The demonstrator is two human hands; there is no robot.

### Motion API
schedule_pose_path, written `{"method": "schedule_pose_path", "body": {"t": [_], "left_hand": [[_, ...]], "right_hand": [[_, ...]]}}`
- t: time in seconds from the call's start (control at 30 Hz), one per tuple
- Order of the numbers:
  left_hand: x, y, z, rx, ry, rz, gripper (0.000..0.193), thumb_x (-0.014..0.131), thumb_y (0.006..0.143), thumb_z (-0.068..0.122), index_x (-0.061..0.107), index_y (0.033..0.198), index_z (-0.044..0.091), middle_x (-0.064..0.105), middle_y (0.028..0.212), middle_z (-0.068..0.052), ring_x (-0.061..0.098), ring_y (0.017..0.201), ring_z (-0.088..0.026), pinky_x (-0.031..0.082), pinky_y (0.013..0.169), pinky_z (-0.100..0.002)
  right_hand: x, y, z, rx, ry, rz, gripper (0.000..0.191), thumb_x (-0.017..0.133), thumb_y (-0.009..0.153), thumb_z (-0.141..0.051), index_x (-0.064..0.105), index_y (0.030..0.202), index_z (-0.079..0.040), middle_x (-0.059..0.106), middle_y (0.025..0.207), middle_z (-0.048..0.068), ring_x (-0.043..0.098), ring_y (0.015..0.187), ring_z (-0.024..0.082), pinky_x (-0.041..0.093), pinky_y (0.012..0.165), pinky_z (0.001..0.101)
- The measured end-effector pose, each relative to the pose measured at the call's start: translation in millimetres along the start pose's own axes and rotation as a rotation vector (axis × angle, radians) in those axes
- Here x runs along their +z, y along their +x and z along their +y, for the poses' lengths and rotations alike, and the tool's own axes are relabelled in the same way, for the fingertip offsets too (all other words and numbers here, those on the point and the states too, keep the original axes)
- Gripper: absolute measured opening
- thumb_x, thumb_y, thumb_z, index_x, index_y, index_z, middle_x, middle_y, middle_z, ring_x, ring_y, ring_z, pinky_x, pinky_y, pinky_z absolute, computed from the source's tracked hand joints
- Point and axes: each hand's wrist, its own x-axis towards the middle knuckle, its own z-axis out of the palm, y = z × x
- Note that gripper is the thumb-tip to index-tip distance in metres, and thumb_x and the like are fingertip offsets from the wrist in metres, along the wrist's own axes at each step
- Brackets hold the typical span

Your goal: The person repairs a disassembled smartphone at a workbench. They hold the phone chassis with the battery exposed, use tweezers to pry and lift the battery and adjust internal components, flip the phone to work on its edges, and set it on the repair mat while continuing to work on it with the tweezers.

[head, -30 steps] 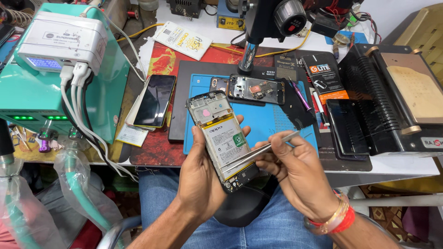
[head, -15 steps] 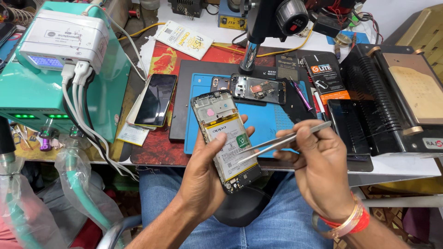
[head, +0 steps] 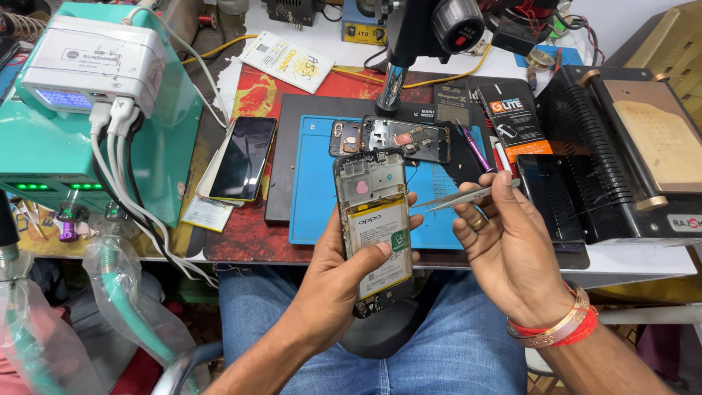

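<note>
Since a moment ago the right hand (head: 504, 241) has lifted its pinched tweezers (head: 468, 194) clear of the opened phone (head: 373, 227), which the left hand (head: 344, 274) clasps just above the blue mat (head: 314, 190).
</note>
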Motion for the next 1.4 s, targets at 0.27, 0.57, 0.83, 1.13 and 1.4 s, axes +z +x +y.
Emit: {"method": "schedule_pose_path", "body": {"t": [0.27,0.57,0.83,1.13,1.4], "left_hand": [[-1,-1,-2,-0.009,0.225,0.049,0.078,0.050,0.092,-0.002,0.021,0.162,0.018,0.048,0.156,-0.010,0.053,0.140,-0.024,0.051,0.104,-0.039],[1,-1,2,-0.038,0.299,0.077,0.083,0.049,0.089,-0.004,0.019,0.161,0.021,0.048,0.154,-0.010,0.053,0.140,-0.025,0.052,0.105,-0.042],[3,-1,7,-0.100,-0.062,-0.006,0.062,0.055,0.089,-0.003,0.029,0.144,0.010,0.056,0.144,-0.020,0.065,0.125,-0.032,0.063,0.093,-0.045],[-10,-1,0,-0.144,0.204,0.092,0.059,0.072,0.087,0.007,0.050,0.141,0.003,0.073,0.119,-0.015,0.074,0.104,-0.021,0.064,0.089,-0.040],[-22,4,-2,-0.152,0.282,0.110,0.054,0.069,0.089,0.009,0.051,0.140,0.002,0.074,0.117,-0.014,0.074,0.103,-0.021,0.065,0.087,-0.039]], "right_hand": [[5,-1,0,0.028,-0.021,-0.004,0.026,0.057,0.105,-0.038,0.063,0.110,-0.013,0.072,0.104,0.003,0.072,0.092,0.013,0.059,0.077,0.0286],[2,1,2,0.032,-0.034,0.001,0.025,0.056,0.105,-0.037,0.063,0.109,-0.013,0.072,0.104,0.003,0.071,0.093,0.013,0.059,0.078,0.0292],[-3,6,0,0.005,0.002,0.038,0.029,0.053,0.108,-0.039,0.061,0.118,-0.013,0.070,0.100,0.000,0.069,0.089,0.011,0.058,0.078,0.0306],[0,14,1,-0.031,-0.013,0.016,0.042,0.049,0.106,-0.044,0.059,0.126,-0.009,0.066,0.089,-0.001,0.065,0.079,0.011,0.055,0.065,0.0268],[4,18,-6,-0.109,-0.030,-0.037,0.039,0.044,0.108,-0.044,0.055,0.119,-0.009,0.057,0.078,0.000,0.061,0.072,0.013,0.054,0.064,0.0281]]}}
